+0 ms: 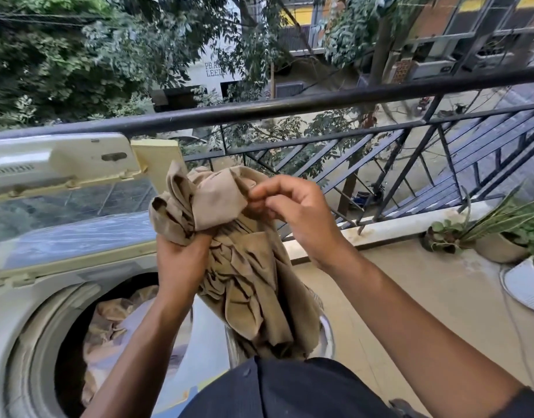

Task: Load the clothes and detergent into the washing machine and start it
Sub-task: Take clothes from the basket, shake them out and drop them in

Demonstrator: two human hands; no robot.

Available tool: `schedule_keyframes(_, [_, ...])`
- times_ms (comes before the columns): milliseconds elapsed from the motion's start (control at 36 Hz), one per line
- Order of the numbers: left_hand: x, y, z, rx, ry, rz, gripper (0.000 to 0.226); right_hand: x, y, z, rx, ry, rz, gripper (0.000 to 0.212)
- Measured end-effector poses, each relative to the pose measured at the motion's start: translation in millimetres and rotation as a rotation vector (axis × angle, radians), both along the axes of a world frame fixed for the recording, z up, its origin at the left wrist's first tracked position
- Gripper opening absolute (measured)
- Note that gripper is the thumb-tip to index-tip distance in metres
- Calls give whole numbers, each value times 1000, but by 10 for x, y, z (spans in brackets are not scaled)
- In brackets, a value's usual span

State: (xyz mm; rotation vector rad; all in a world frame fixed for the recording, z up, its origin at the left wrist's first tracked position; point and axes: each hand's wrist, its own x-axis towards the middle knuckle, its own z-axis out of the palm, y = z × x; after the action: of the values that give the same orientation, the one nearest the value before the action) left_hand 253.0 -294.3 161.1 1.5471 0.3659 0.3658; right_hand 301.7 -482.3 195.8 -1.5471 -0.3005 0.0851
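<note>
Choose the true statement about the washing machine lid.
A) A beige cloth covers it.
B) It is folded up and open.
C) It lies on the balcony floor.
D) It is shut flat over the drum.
B: the lid stands folded up behind the open drum, where some clothes already lie, while both hands hold the beige cloth beside it.

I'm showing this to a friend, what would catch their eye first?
First, the bunched tan garment held up at centre, left hand gripping it from below and right hand pinching its top. Next, the open top-load washing machine at lower left, with cloth already in its drum, and the black balcony railing behind.
</note>
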Motion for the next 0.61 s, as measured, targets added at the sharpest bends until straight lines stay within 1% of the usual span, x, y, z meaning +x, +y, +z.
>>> schedule_keyframes(56, [-10,15,26,-18,6,14,54,88,-101,-284,-170,-13,-152,31])
schedule_keyframes(83, [-14,23,38,-21,2,14,51,137,-160,-447,-263,-5,-173,31])
schedule_keyframes(111, [-17,25,58,-21,-5,11,47,155,-226,-573,-352,17,-148,26])
schedule_keyframes(139, [-19,30,78,-23,-13,9,45,164,-282,-695,-435,51,-79,22])
schedule_keyframes(194, [-16,39,121,-35,-35,12,47,154,-373,-940,-620,146,116,37])
schedule_keyframes(250, [-3,48,173,-58,-61,26,50,96,-423,-1185,-803,243,259,42])
schedule_keyframes(278, [6,51,195,-67,-71,39,52,63,-435,-1301,-888,255,283,42])
schedule_keyframes(333, [13,57,255,-83,-91,64,56,-3,-452,-1527,-987,252,279,45])
schedule_keyframes(361, [14,64,283,-89,-108,68,54,-29,-450,-1628,-1028,264,268,49])
schedule_keyframes(389, [17,73,304,-88,-123,67,50,-58,-448,-1683,-1082,281,256,49])
schedule_keyframes(444, [18,95,338,-85,-142,57,43,-79,-472,-1805,-1204,312,211,35])
schedule_keyframes(528, [24,123,342,-21,-147,17,38,-68,-552,-1913,-1304,329,126,24])
schedule_keyframes(556, [27,130,329,-10,-138,12,37,-42,-590,-1930,-1329,325,98,22])
schedule_keyframes(611, [26,146,299,-2,-115,3,36,24,-672,-1877,-1351,312,30,27])
